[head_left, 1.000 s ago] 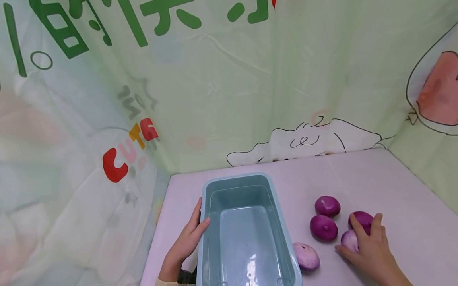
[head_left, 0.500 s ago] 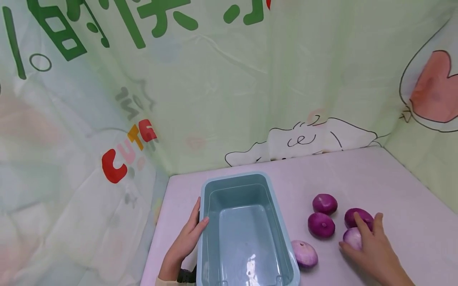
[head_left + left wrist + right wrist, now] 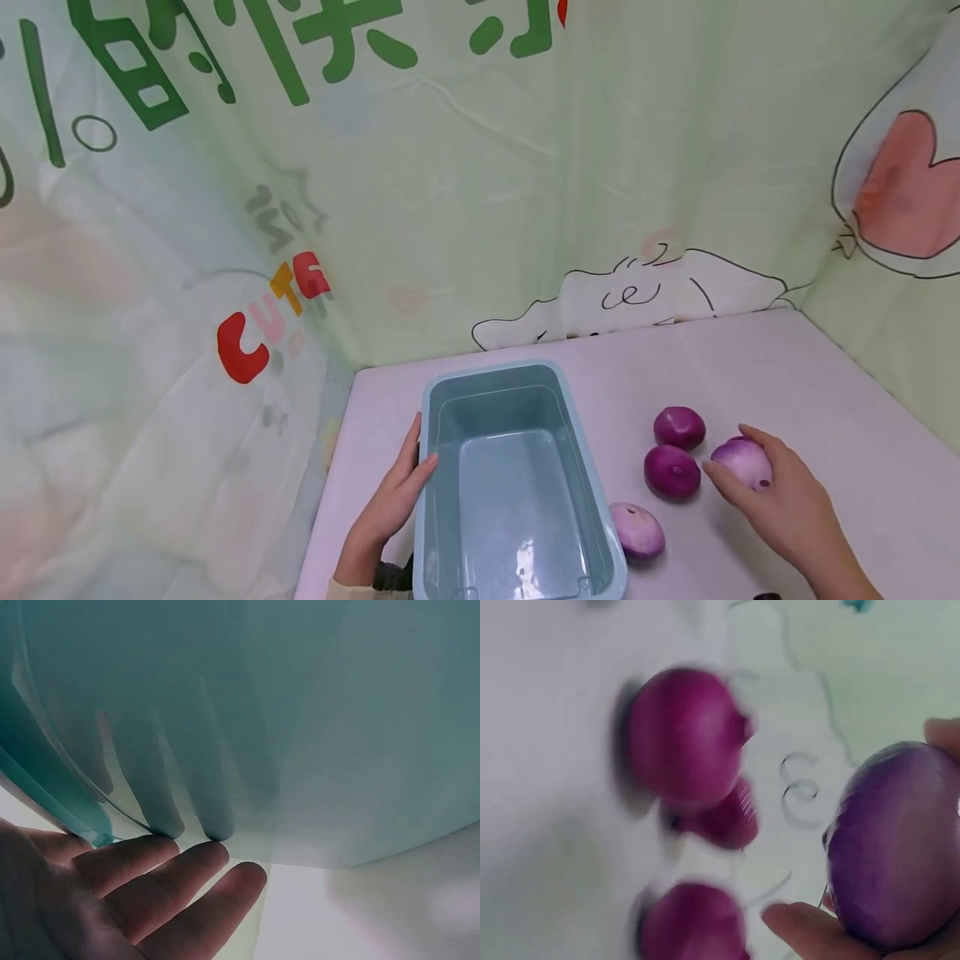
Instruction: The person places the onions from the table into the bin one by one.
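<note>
A pale blue plastic bin (image 3: 517, 492) sits on the table. At its left side is my left hand (image 3: 393, 496), thumb on the rim and fairly straight fingertips touching the outer wall (image 3: 225, 750). My right hand (image 3: 787, 492) holds a pale purple-and-white onion (image 3: 742, 463) between thumb and fingers, raised over a darker purple onion that it mostly hides. In the right wrist view the held onion (image 3: 896, 847) fills the right side. Left of this hand lie two dark purple onions, the far one (image 3: 679, 427) and the near one (image 3: 672, 472).
Another pale onion (image 3: 637, 531) lies against the bin's right wall. A pinkish-white cloth covers the table (image 3: 750, 367). Printed fabric (image 3: 450, 208) hangs behind it and along both sides. A small dark object (image 3: 767, 596) shows at the bottom edge.
My right hand has taken hold of the pale onion and lifted it up and away from its spot, turning it. My left hand and the bin stay in place.
</note>
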The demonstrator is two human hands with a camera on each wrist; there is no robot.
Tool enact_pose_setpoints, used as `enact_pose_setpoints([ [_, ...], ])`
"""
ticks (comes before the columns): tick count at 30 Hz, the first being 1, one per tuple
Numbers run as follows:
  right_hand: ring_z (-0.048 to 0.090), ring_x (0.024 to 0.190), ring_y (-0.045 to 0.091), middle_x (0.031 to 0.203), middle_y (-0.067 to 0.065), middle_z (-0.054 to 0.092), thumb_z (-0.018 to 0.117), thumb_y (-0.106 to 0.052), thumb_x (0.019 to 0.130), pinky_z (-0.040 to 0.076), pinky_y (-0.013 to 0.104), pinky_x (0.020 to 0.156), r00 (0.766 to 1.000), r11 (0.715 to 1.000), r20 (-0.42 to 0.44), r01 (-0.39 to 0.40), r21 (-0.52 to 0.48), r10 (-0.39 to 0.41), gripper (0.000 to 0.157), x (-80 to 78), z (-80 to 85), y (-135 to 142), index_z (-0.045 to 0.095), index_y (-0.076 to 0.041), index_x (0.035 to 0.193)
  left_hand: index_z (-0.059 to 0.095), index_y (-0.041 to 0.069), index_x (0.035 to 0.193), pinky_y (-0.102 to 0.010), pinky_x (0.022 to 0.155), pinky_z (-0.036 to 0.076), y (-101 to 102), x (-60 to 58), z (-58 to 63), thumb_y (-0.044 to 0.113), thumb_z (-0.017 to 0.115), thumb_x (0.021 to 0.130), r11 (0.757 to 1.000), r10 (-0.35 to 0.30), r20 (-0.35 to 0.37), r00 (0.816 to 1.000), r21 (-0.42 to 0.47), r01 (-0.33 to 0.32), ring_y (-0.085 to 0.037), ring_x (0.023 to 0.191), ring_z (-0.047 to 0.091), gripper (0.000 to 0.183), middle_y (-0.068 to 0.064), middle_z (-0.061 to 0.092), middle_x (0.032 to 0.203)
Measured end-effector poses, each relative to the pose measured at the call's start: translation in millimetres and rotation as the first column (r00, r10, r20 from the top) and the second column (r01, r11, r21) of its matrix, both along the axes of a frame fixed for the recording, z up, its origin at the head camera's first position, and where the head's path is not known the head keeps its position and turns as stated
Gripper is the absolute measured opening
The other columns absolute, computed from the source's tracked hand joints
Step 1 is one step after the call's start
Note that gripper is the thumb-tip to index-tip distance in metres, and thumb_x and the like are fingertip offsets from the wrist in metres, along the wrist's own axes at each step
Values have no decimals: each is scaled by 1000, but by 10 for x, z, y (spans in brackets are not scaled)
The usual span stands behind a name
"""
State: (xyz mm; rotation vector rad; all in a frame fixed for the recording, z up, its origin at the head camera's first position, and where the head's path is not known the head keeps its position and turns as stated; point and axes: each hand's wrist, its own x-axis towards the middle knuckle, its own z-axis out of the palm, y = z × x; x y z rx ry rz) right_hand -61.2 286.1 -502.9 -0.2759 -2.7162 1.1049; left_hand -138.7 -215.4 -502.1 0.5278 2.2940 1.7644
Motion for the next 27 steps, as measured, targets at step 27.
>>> enact_pose_setpoints([
  [27, 63, 107, 35, 128, 18, 62, 77, -33, 97, 57, 42, 81, 886, 791, -143, -459, -405, 441, 50, -754, 1183, -1320, 61, -11, 138, 0, 29, 168, -62, 117, 21, -41, -13, -1, 24, 44, 113, 1000, -11, -49, 999, -26, 10, -24, 155, 7, 70, 5, 1, 172],
])
